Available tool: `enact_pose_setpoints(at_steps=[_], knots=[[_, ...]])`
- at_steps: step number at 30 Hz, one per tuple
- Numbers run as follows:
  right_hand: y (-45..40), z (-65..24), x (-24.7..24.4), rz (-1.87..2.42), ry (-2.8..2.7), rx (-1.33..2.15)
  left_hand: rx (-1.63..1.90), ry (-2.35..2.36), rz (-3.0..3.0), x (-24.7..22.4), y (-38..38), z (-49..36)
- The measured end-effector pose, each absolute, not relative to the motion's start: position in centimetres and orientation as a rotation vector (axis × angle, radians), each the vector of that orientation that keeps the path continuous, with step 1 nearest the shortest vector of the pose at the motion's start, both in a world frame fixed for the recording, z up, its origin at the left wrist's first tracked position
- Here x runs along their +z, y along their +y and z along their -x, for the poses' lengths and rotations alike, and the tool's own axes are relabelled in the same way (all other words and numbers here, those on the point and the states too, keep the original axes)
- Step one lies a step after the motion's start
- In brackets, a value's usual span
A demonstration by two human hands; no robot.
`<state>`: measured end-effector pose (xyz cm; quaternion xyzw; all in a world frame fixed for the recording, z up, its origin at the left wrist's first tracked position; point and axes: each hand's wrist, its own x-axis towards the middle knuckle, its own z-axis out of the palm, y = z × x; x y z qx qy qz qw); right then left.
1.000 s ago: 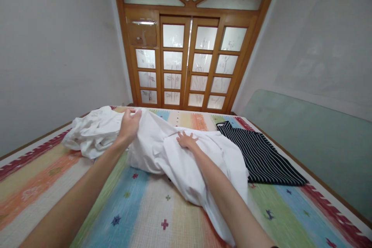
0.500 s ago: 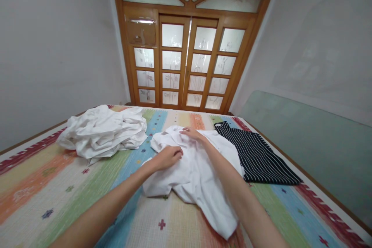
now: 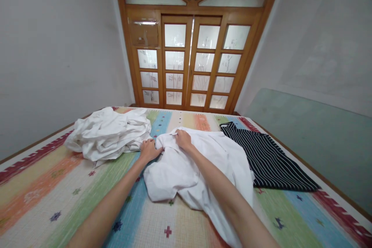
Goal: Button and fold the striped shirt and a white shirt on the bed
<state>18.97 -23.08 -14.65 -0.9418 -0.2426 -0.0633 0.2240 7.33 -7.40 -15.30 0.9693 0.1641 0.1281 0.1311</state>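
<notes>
A white shirt (image 3: 223, 155) lies loosely spread and creased on the patterned cover. At its far left part, my right hand (image 3: 183, 140) is closed, pinching the cloth near what looks like the collar. My left hand (image 3: 149, 150) is at the shirt's left edge, thumb against the cloth and fingers curled beside it; the fingertips are partly hidden. Just left of that hand is a heap of crumpled white clothes (image 3: 107, 133). A black garment with white stripes (image 3: 273, 159) lies flat and folded to the right, touching the shirt's edge.
Under everything is a striped multicoloured cover (image 3: 95, 201) with small woven figures. A pale green board (image 3: 314, 131) stands along the right side. Wooden doors with glass panes (image 3: 188, 62) are beyond the far edge, between pale walls.
My left hand has moved left and away, from over the shirt to its left edge. My right hand has shifted slightly left and closed on the cloth. The shirt's left part looks flatter.
</notes>
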Motion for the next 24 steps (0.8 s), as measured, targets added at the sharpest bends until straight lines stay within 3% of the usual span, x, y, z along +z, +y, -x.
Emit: enact_pose_setpoints(at_steps=[4,13,19,24], knots=[[-24.3,-22.0,-14.7,2.372,-0.437,-0.166,0.393,0.451,-2.609,-15.5,-7.0,-8.4],[-29.1,-25.6,-16.3,2.337,-0.246,-0.121,0.305,0.176,-1.407,-12.3,-6.3,-10.0],[-29.5,-25.8,-17.1,2.358,-0.238,-0.121,0.119,0.009,-1.526,-8.4,-5.8,-9.6],[-29.7,-25.8,-17.4,2.359,-0.258,-0.161,-0.003,-0.022,-1.737,-8.2,-5.0,-9.2]])
